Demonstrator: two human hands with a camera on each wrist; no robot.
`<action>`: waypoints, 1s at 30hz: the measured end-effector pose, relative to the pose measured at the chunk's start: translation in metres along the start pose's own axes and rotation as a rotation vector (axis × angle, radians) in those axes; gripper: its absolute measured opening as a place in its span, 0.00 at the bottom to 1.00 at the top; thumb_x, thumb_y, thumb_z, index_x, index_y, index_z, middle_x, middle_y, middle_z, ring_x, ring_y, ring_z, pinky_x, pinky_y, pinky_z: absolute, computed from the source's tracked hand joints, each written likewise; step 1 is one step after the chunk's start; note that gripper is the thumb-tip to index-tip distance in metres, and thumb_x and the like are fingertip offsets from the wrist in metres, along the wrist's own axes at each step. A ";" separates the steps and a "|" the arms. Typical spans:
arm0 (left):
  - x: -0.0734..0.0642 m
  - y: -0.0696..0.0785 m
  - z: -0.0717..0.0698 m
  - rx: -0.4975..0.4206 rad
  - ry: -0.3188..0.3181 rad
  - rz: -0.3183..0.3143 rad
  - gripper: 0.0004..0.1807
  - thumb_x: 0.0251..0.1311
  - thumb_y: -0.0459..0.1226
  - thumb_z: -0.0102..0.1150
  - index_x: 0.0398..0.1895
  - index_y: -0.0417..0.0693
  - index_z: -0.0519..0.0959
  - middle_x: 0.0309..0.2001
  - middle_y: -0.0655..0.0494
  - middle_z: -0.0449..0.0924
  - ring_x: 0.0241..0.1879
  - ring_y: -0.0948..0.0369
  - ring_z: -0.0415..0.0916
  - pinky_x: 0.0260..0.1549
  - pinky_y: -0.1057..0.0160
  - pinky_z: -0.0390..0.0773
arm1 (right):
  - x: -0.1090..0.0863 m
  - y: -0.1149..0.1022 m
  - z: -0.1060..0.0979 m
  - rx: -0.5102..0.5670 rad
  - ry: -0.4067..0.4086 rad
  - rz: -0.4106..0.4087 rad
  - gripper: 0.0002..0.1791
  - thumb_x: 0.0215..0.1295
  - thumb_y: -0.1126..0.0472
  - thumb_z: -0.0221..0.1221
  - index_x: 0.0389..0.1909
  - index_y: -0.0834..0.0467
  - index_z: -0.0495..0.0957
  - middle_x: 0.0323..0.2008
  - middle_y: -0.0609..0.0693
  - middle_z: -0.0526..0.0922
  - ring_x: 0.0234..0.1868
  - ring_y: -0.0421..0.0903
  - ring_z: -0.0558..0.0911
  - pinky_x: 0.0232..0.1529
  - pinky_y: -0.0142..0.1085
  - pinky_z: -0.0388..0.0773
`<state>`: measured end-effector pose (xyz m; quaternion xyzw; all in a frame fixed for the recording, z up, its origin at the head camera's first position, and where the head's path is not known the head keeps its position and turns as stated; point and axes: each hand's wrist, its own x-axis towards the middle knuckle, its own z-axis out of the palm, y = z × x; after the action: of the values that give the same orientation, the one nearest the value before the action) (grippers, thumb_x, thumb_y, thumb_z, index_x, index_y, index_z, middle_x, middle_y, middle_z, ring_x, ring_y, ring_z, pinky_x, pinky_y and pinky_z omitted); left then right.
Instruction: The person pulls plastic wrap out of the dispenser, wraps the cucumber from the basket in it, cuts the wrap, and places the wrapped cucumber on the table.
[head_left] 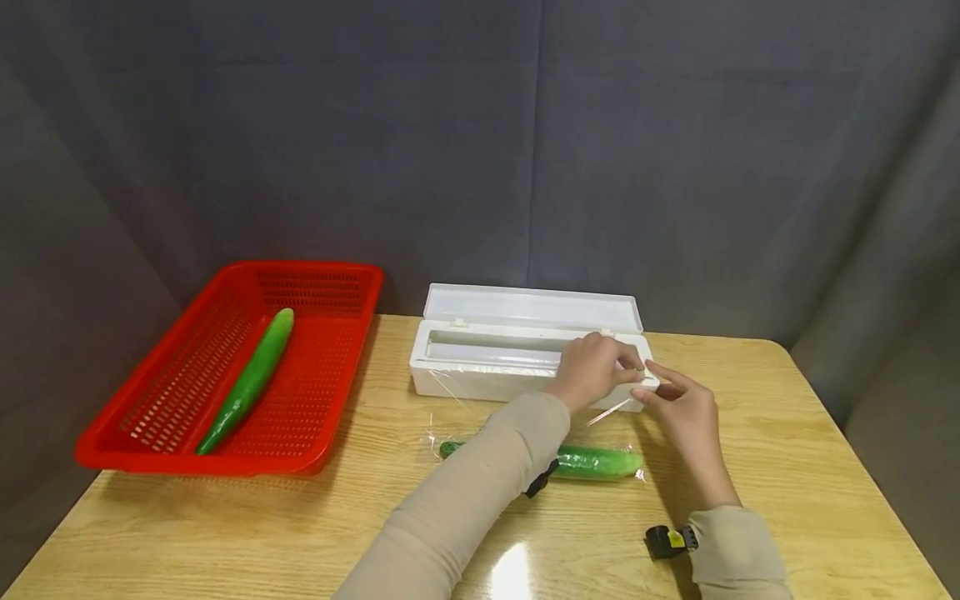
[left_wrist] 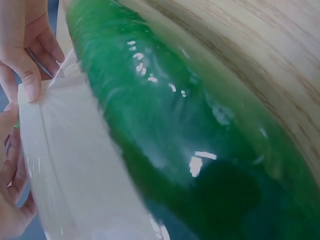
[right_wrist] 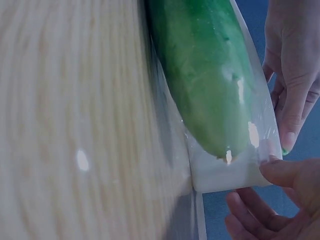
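I'm pinching the tab (right_wrist: 285, 151) with my left hand (head_left: 595, 369), my right hand (head_left: 684, 410) gripping the box (head_left: 480, 385) alongside, likely steadying it.

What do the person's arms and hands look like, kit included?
Left hand and right hand are bare, no gloves. Left sleeve and right sleeve are plain beige, ending near the wrists. Each wrist has a small black device: left device partly hidden, right device with a yellow patch. No cables visible.
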<state>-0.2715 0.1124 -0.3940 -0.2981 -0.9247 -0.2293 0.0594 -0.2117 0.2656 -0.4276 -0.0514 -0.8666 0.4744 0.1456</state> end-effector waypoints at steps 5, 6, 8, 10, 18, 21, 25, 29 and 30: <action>-0.003 -0.001 -0.005 0.000 -0.013 -0.005 0.07 0.61 0.51 0.66 0.39 0.66 0.88 0.39 0.75 0.85 0.38 0.70 0.74 0.36 0.71 0.70 | -0.001 -0.001 0.001 -0.014 0.000 0.005 0.26 0.57 0.60 0.72 0.57 0.61 0.81 0.40 0.66 0.85 0.29 0.29 0.79 0.28 0.24 0.75; -0.005 -0.001 -0.005 -0.001 -0.018 -0.007 0.07 0.61 0.51 0.66 0.39 0.66 0.88 0.39 0.75 0.85 0.38 0.70 0.74 0.36 0.71 0.70 | -0.002 -0.002 0.001 -0.017 -0.002 0.010 0.26 0.57 0.60 0.72 0.57 0.61 0.81 0.40 0.66 0.85 0.29 0.30 0.79 0.28 0.24 0.75; -0.009 -0.003 -0.006 -0.003 -0.025 -0.018 0.07 0.61 0.50 0.66 0.39 0.66 0.88 0.39 0.75 0.85 0.39 0.70 0.74 0.37 0.71 0.70 | -0.003 -0.002 0.005 -0.017 -0.012 0.014 0.26 0.57 0.60 0.72 0.57 0.61 0.81 0.39 0.66 0.86 0.30 0.33 0.80 0.28 0.24 0.75; -0.013 -0.007 -0.007 0.001 -0.030 -0.032 0.07 0.61 0.51 0.66 0.39 0.67 0.88 0.39 0.75 0.85 0.39 0.69 0.74 0.37 0.70 0.70 | -0.004 -0.001 0.009 -0.020 -0.022 0.012 0.25 0.57 0.61 0.72 0.56 0.62 0.81 0.38 0.66 0.86 0.30 0.35 0.81 0.29 0.24 0.75; -0.023 -0.029 -0.017 -0.016 -0.007 -0.049 0.08 0.60 0.50 0.67 0.39 0.63 0.89 0.38 0.73 0.86 0.39 0.68 0.76 0.38 0.69 0.72 | 0.000 -0.001 0.015 -0.041 -0.011 -0.019 0.24 0.56 0.63 0.72 0.55 0.62 0.81 0.37 0.66 0.86 0.30 0.37 0.81 0.27 0.25 0.74; -0.028 -0.037 -0.024 -0.035 -0.004 -0.063 0.07 0.59 0.49 0.68 0.38 0.63 0.89 0.37 0.73 0.86 0.39 0.68 0.75 0.38 0.68 0.73 | 0.003 -0.002 0.013 -0.044 -0.012 -0.011 0.25 0.56 0.63 0.72 0.56 0.62 0.81 0.37 0.67 0.86 0.29 0.37 0.81 0.27 0.25 0.74; -0.034 -0.045 -0.032 -0.044 0.000 -0.064 0.08 0.59 0.49 0.68 0.38 0.62 0.89 0.37 0.72 0.86 0.40 0.67 0.76 0.39 0.67 0.73 | 0.005 -0.002 0.011 -0.039 -0.023 -0.006 0.26 0.56 0.63 0.72 0.56 0.63 0.80 0.38 0.67 0.85 0.29 0.36 0.81 0.27 0.25 0.74; -0.039 -0.052 -0.038 -0.053 -0.008 -0.065 0.08 0.59 0.49 0.68 0.38 0.61 0.89 0.37 0.71 0.86 0.40 0.66 0.77 0.39 0.66 0.74 | 0.005 -0.001 0.010 -0.028 -0.038 0.008 0.27 0.56 0.61 0.73 0.57 0.63 0.80 0.39 0.67 0.85 0.29 0.37 0.81 0.27 0.26 0.75; -0.039 -0.053 -0.039 -0.053 -0.011 -0.066 0.08 0.59 0.49 0.68 0.38 0.61 0.89 0.37 0.71 0.86 0.41 0.67 0.77 0.39 0.67 0.74 | 0.005 -0.001 0.010 -0.028 -0.038 0.012 0.27 0.55 0.61 0.73 0.57 0.63 0.79 0.39 0.67 0.85 0.29 0.36 0.81 0.26 0.26 0.75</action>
<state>-0.2715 0.0358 -0.3901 -0.2703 -0.9279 -0.2537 0.0389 -0.2189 0.2586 -0.4310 -0.0496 -0.8756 0.4638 0.1256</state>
